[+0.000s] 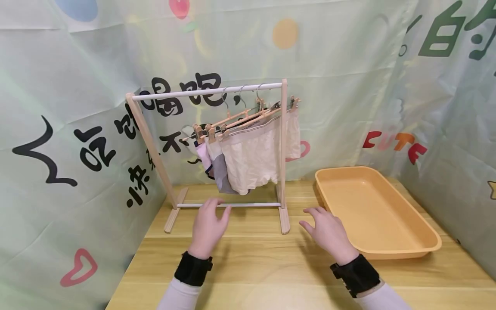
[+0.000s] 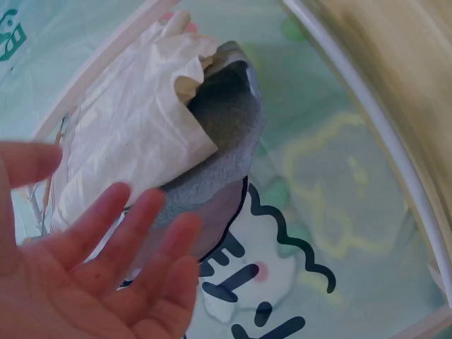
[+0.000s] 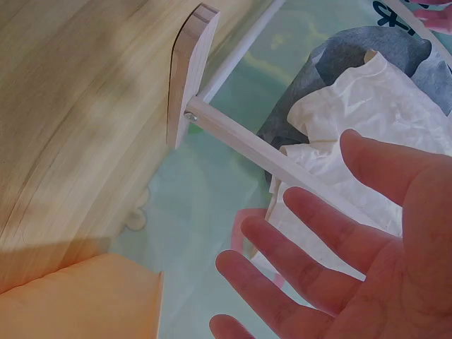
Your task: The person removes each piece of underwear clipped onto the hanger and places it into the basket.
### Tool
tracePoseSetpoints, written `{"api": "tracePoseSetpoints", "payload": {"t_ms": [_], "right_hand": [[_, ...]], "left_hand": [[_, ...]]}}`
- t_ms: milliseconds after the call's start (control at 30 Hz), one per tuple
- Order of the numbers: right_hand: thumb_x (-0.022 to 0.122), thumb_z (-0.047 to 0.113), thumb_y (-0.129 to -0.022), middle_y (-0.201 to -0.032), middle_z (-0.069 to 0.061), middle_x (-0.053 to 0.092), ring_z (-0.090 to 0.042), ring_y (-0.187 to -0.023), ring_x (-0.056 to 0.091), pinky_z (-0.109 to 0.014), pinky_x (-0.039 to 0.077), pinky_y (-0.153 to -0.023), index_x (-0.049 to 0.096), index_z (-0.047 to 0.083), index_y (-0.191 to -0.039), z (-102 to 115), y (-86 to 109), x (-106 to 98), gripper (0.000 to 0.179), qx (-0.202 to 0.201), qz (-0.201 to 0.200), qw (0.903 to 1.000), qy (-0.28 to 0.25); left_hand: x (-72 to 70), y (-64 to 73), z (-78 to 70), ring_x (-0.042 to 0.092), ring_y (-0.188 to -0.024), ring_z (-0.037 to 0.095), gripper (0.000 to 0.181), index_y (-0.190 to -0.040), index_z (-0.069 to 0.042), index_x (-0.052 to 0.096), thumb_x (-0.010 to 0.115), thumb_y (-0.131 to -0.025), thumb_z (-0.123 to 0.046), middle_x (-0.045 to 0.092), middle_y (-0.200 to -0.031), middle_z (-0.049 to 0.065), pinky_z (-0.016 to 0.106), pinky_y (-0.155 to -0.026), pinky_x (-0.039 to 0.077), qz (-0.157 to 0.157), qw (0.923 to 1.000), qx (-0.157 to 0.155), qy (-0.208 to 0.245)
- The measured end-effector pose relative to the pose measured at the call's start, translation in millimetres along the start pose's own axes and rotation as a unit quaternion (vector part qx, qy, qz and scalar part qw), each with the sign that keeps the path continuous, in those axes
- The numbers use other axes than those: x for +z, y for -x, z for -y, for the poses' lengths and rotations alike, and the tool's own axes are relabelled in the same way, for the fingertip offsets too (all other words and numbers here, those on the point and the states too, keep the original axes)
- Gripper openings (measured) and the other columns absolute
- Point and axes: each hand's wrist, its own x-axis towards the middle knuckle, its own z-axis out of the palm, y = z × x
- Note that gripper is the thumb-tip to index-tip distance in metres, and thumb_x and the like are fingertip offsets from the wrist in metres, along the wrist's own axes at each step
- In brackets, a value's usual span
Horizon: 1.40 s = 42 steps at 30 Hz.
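Pale green fabric [image 1: 333,56] walls the room on the left, far and right sides, carrying black characters [image 1: 167,105]; its creases suggest it is hung as a screen. Before it lies the surface [image 1: 255,275], light wood whose grain runs mostly left to right.

On the far part of this surface stands the clothes rack [image 1: 284,172], its flat feet [image 1: 284,221] running near to far, probably so that the frame does not tip under its load. Right of it, well apart, a yellow-orange tray [image 1: 372,206] lies rim up, seemingly set within easy reach.

White shorts [image 1: 252,159] hang nearest, a grey garment [image 1: 224,174] and a lavender garment [image 1: 203,157] behind; all gather toward the right end of the rail [image 1: 205,91], and crowding may explain their slant.

Neither grip holds anything: the left hand [image 1: 208,224] is wide, fingers loosely bent, near the garments; the right hand [image 1: 328,230] is also wide, between rack and tray. Black wristbands [image 1: 193,268] appear to carry the wrist cameras.

Peach hangers [image 1: 246,114] hook over the rail, and small clips [image 1: 211,133] pinch the waistbands, presumably to spread each garment flat.
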Motion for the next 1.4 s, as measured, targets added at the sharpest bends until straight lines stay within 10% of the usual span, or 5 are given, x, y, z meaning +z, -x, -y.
{"api": "tracePoseSetpoints", "payload": {"t_ms": [667,1400], "right_hand": [[0.069,0.033,-0.086,-0.11,-0.023,0.066,-0.036,-0.095,0.062,-0.053,0.053,-0.075,0.065,0.006,-0.115,10.1,-2.7,10.7,0.04,0.001,0.0,0.9998,-0.021],[0.069,0.031,-0.085,-0.112,-0.021,0.066,-0.036,-0.096,0.062,-0.055,0.053,-0.076,0.066,0.006,-0.115,24.0,-8.7,17.4,0.039,0.004,-0.008,0.999,-0.044]], "left_hand": [[-45.7,-44.0,17.6,0.06,-0.088,0.025,0.026,-0.101,-0.003,0.063,0.059,-0.094,-0.027,0.065,-0.099,0.016,0.045,-0.073,0.052,-0.11,0.9753,-0.116,0.152],[-57.6,-97.0,10.9,0.052,-0.098,0.025,0.041,-0.115,0.001,0.046,0.058,-0.093,-0.032,0.052,-0.111,0.02,0.042,-0.082,0.047,-0.169,0.9523,-0.133,0.216]]}}
